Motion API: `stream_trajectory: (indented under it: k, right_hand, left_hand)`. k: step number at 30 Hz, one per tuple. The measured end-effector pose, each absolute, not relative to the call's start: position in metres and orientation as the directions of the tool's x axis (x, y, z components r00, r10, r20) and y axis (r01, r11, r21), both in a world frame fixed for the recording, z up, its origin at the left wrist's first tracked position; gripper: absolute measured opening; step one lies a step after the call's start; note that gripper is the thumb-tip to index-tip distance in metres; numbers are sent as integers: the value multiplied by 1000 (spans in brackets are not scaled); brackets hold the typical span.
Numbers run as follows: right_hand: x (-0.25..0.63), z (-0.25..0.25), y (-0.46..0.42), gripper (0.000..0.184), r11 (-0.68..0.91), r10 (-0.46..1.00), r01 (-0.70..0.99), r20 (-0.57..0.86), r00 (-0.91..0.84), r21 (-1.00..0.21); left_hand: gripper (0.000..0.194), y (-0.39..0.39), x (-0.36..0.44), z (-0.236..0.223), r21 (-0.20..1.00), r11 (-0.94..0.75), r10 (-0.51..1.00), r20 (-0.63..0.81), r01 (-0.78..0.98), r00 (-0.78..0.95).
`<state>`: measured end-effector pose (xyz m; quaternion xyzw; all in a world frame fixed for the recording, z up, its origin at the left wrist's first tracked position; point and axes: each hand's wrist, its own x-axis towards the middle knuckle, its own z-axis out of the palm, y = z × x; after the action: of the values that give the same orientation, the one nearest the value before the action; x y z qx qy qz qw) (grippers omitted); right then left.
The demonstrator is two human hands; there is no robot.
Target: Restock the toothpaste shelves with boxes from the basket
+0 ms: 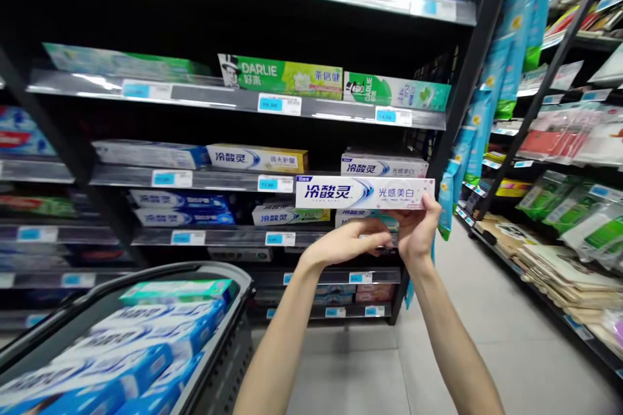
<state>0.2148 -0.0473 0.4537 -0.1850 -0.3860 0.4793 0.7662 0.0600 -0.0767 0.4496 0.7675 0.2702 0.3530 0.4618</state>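
A long white toothpaste box with blue and purple lettering is held level in front of the shelves. My right hand grips its right end, thumb on the front face and fingers behind and below. Just under the box, my left hand reaches rightward with its fingers loosely stretched, and no object shows in it. Whether its fingertips touch my right hand is hard to tell. Behind the held box, a similar white toothpaste box lies on the shelf.
Black shelves carry green Darlie toothpaste boxes and a yellow-and-white box. At lower left stands a grey basket full of toothpaste boxes. Blue packets hang at the shelf end; another rack lines the right of the aisle floor.
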Motion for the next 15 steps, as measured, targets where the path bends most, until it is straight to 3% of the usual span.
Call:
stream_trajectory:
  k: [2,4,9,13,15]
  right_hand:
    - [213,453,-55,29,469,875,-613,429,224,-636]
    - [209,454,-64,28,435,889,-631,419,187,-642]
    - [213,461,-71,40,255,938,-578,343,-46,-775]
    - [233,469,-68,52,196,908,-300,289,-304,-934]
    - [247,475,-76,50,291,904,-197,337,-262,-936]
  left_hand:
    - [55,-76,58,449,929,-368,830,319,21,457]
    - [67,-75,55,449,906,-416,845,419,-85,332]
    - [92,-71,51,444,662,-695,692,722,-280,-12]
    - [81,-68,52,443,564,-660,715,675,-497,-182]
    - [66,-70,53,449,523,-602,771,578,-604,-267]
